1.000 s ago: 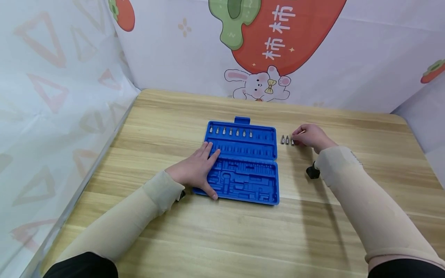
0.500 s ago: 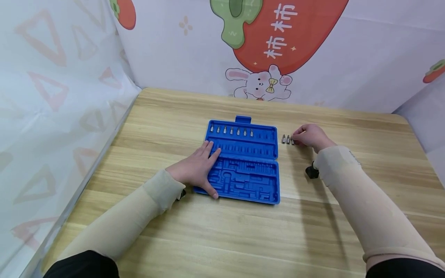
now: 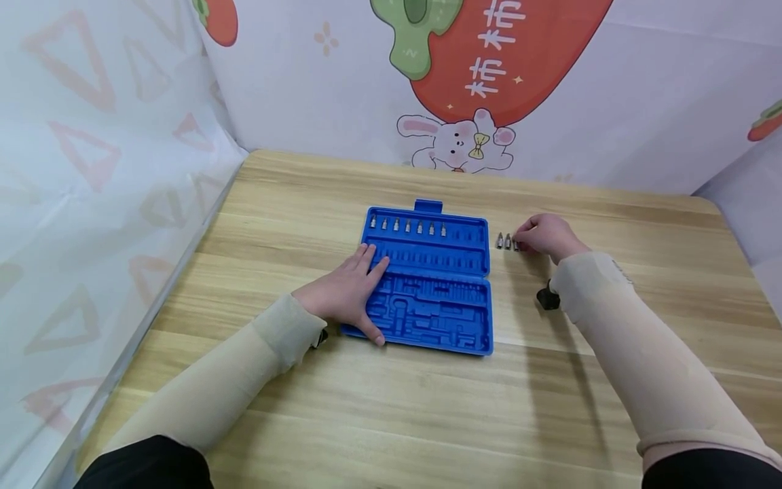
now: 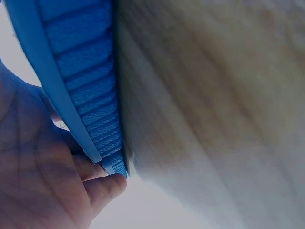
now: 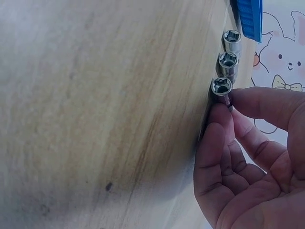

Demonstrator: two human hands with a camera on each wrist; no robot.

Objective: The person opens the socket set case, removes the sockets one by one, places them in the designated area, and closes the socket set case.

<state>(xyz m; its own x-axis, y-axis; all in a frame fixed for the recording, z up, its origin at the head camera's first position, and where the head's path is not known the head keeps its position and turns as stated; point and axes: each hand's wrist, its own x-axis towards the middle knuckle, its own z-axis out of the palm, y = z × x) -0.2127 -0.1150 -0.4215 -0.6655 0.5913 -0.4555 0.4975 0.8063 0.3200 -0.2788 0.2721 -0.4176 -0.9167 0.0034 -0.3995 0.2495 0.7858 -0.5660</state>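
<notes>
An unfolded blue case (image 3: 427, 312) lies on the table, with a row of several metal bits (image 3: 408, 225) in its far half. The left hand (image 3: 343, 288) rests with spread fingers across the case's left edge; in the left wrist view its fingers lie along the blue side wall (image 4: 71, 100). Right of the case, three small metal pieces (image 3: 508, 242) stand side by side. The right hand (image 3: 550, 236) pinches the rightmost one, whose hollow end (image 5: 222, 86) shows in the right wrist view between thumb and fingers.
The wooden table (image 3: 391, 421) carries the case near its middle. A printed cloth (image 3: 293, 81) hangs behind the table, and a pale cloth (image 3: 122, 204) runs along its left side. A small black object (image 3: 548, 298) sits at the right wrist.
The whole head view has shifted slightly, so the scene appears a little higher. Neither hand has visibly changed its place on the case or the metal piece.
</notes>
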